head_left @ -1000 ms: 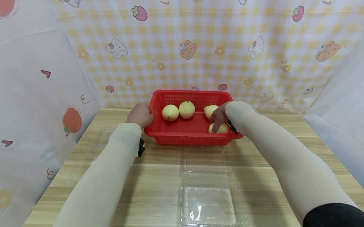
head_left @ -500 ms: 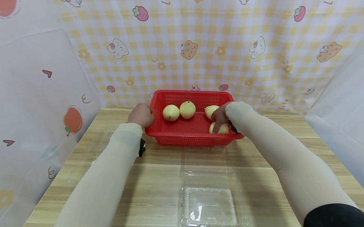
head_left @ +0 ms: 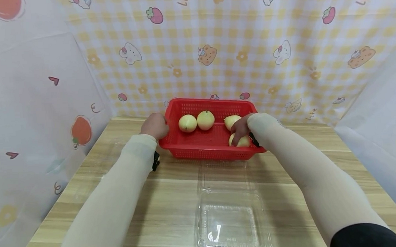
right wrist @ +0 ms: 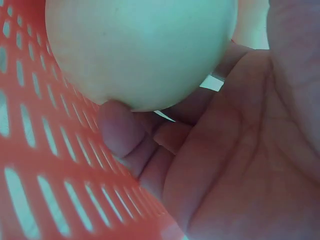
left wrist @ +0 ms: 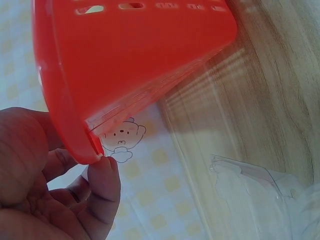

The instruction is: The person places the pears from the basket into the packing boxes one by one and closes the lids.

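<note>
A red perforated plastic basket (head_left: 206, 153) stands at the back of the table with several pale yellow pears inside. My left hand (head_left: 155, 126) pinches its left rim; in the left wrist view the fingers (left wrist: 104, 187) and thumb are at the rim's edge. My right hand (head_left: 241, 126) reaches into the right end and grips the front pear (head_left: 242, 141). The right wrist view has that pear (right wrist: 140, 50) large, fingers curled under it, beside the slotted wall. Another pear (head_left: 232, 120) lies just behind this hand, partly covered by it. Two pears (head_left: 187, 123) sit side by side at the left.
A clear plastic clamshell box (head_left: 228, 226) lies opened flat on the wooden table (head_left: 169, 214), in front of the basket. More clear plastic (head_left: 110, 152) lies at the table's left, partly behind the left forearm. Patterned cloth (head_left: 180, 46) hangs behind and at the sides.
The head view has shifted slightly, so everything sits a little further right and lower. Both hands keep their places on the basket rim and the pear.
</note>
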Action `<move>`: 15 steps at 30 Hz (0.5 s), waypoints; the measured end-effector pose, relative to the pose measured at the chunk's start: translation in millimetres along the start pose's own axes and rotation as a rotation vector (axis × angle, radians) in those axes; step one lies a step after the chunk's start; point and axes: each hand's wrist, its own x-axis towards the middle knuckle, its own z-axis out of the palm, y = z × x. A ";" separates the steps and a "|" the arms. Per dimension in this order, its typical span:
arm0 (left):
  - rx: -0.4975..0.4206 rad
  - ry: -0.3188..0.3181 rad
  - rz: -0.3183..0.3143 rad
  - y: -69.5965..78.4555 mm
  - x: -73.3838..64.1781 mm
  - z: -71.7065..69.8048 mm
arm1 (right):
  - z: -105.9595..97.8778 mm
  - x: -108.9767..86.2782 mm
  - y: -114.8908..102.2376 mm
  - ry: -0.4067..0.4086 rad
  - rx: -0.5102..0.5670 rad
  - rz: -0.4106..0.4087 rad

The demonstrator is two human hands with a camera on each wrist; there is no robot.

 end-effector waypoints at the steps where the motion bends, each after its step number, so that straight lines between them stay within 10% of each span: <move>1: -0.002 -0.003 -0.002 -0.1 -0.2 -0.1 | 0.2 0.4 -0.3 0.002 0.002 0.003; 15: -0.013 -0.011 -0.012 -2.6 5.2 3.3 | 0.0 11.0 -5.6 0.019 -0.098 -0.040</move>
